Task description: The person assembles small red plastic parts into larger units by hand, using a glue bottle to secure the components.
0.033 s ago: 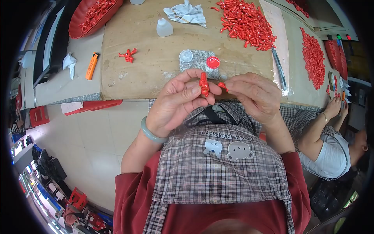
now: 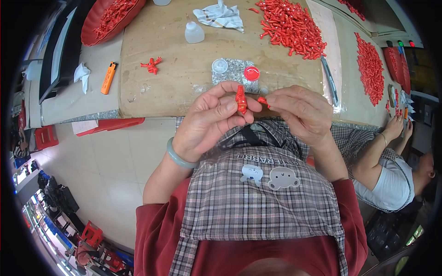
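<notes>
Between the thumb and fingers of my left hand [image 2: 216, 108] is a glossy red figurine body [image 2: 241, 100], held upright just past the table's near edge. My right hand [image 2: 301, 109] pinches a small red figurine part [image 2: 263, 101], a short gap to the right of the body. The fingertips cover much of that small part. Beyond my hands, a speckled grey slab [image 2: 234, 82] carries a clear round cup [image 2: 220, 66] and a cup of red paint [image 2: 252, 73]. To the left, a red figurine [image 2: 151, 66] with limbs spread lies on the brown table covering.
A large heap of red parts [image 2: 292, 30] lies far right, beside a blue-grey cutter knife [image 2: 329, 80]. A red bowl of parts [image 2: 87, 34], an orange utility knife [image 2: 108, 78], a squeeze bottle [image 2: 194, 33] and crumpled tissue [image 2: 221, 17] are around. A co-worker's hands [image 2: 394, 128] are at far right.
</notes>
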`<state>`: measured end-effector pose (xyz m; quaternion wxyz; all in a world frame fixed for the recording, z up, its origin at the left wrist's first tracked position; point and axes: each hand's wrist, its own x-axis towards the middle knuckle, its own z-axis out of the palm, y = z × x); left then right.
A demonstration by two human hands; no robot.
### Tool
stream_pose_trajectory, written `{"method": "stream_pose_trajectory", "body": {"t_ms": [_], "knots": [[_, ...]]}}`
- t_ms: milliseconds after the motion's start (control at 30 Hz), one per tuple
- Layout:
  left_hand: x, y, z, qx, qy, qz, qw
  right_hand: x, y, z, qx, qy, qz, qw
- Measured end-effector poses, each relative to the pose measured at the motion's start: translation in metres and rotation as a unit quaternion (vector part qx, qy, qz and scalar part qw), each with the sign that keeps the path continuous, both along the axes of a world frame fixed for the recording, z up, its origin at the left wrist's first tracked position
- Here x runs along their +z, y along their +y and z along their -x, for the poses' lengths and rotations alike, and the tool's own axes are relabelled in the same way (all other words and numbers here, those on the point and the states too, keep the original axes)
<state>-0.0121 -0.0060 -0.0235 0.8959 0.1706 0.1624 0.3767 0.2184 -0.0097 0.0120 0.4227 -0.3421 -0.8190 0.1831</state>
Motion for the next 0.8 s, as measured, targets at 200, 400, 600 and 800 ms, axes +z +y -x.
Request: {"method": "stream_pose_trajectory", "body": {"t_ms": [200,400,600,800], "knots": [[0.0,0.0,-0.001,0.003,0.008,-0.005,1.0,0.001,0.0,0.001,-0.007,0.003,0.013,1.0],[0.011,-0.002,-0.003,0.016,0.097,-0.04,0.994,-0.002,0.001,-0.001,-0.011,0.006,0.013,1.0],[0.011,-0.005,-0.007,0.059,0.171,-0.112,0.977,-0.003,0.002,-0.003,0.0,-0.031,-0.008,0.999],[0.011,-0.004,-0.008,0.077,0.17,-0.127,0.974,-0.008,0.004,-0.002,0.013,-0.03,-0.025,0.999]]}}
